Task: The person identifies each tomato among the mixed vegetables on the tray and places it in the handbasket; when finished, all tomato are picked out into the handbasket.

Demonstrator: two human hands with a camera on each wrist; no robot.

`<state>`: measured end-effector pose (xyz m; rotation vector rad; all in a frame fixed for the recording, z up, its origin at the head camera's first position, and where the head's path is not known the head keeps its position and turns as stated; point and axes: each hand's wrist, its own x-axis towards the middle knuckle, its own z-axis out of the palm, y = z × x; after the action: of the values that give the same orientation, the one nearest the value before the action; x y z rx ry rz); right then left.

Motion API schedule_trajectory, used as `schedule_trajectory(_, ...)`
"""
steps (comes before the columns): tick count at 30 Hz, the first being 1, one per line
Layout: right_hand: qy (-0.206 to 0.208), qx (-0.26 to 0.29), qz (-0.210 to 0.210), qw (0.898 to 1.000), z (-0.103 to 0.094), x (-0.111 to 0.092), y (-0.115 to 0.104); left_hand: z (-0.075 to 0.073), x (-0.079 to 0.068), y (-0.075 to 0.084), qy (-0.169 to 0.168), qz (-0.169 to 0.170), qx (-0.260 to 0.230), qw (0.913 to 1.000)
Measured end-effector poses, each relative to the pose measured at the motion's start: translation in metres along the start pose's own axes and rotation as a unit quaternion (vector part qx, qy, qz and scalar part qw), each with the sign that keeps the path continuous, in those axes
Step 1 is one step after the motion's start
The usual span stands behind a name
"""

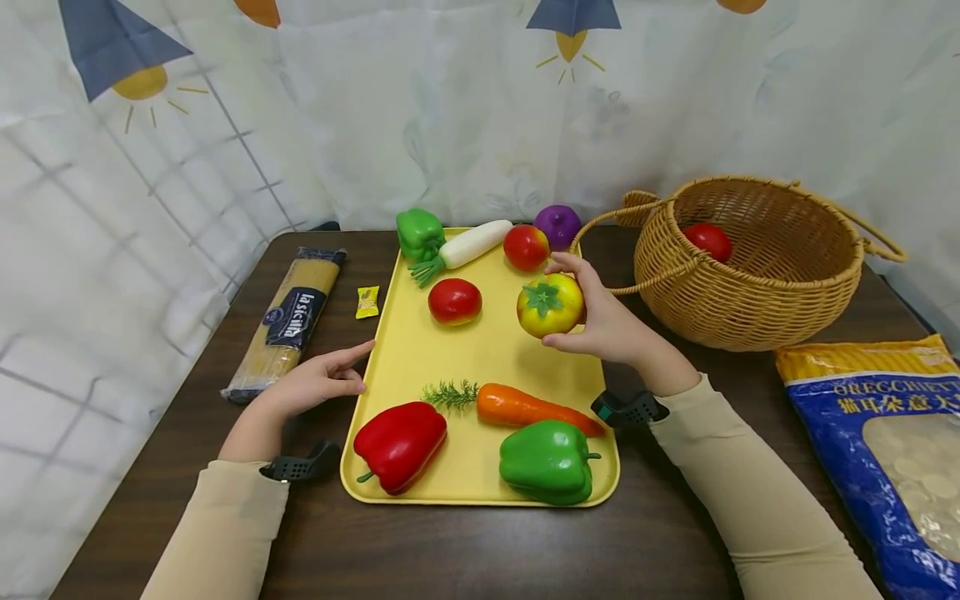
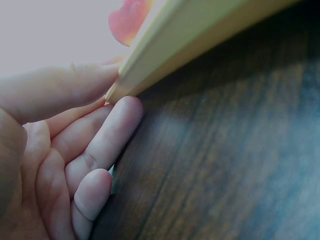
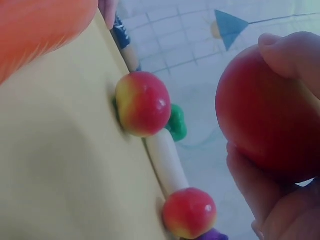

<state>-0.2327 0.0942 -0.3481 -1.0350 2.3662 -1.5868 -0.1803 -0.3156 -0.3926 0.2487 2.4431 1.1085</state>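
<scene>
- One tomato [image 1: 553, 310], yellow about its green leaves and red underneath, is above the right half of the yellow tray [image 1: 405, 350], apparently clear of its surface.
- The person's right grip [image 1: 603, 323] is curled round that tomato, thumb on one side and fingers on the other.
- The left grip [image 1: 322, 381] seems to clasp nothing: its straight index finger touches the tray's left rim, the thumb close by.
- The step in hand looks like carrying the tomato over the tray; whether it is coming on or going off cannot be told.
- The next move probably calls for a secure hold, then either a bare spot in the tray's middle or a lift across its right rim.
- Two red-and-yellow round pieces [image 1: 455, 302] lie in the tray's far half.
- Two green peppers [image 1: 546, 462]: one at the tray's near right corner, one at its far left.
- One red pepper [image 1: 402, 444], near left in the tray; one carrot [image 1: 532, 407], right of the tray's centre line.
- One white radish [image 1: 476, 244] along the tray's far edge; one purple onion [image 1: 557, 227] at its far right corner.
- One basket [image 1: 750, 308], right of the tray, with one red round piece [image 1: 708, 241] visible inside.
- Two pasta packs flank the tray on the counter [image 1: 450, 550]: spaghetti [image 1: 292, 321] left, orecchiette [image 1: 885, 450] right.
- One small yellow packet [image 1: 367, 302], just left of the tray.
</scene>
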Motion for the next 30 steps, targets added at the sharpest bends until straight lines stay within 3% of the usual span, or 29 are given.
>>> schedule_trajectory(7, -0.01, 0.006, 0.035, 0.999, -0.003, -0.001, -0.007, 0.002, -0.003, -0.002, -0.005, 0.001, -0.006, 1.0)
schedule_trajectory(14, 0.012, -0.09, 0.023, 0.996, -0.022, 0.013, -0.031, 0.001, -0.006, -0.005, -0.002, -0.001, -0.004, 1.0)
schedule_trajectory(20, 0.043, -0.13, 0.047, 0.989, -0.058, 0.018, -0.048, 0.003, -0.004, -0.007, 0.004, -0.007, 0.0, 1.0)
schedule_trajectory(30, 0.114, -0.171, 0.165, 0.965, -0.138, -0.008, -0.046, 0.003, -0.002, -0.003, 0.008, 0.007, 0.008, 0.9999)
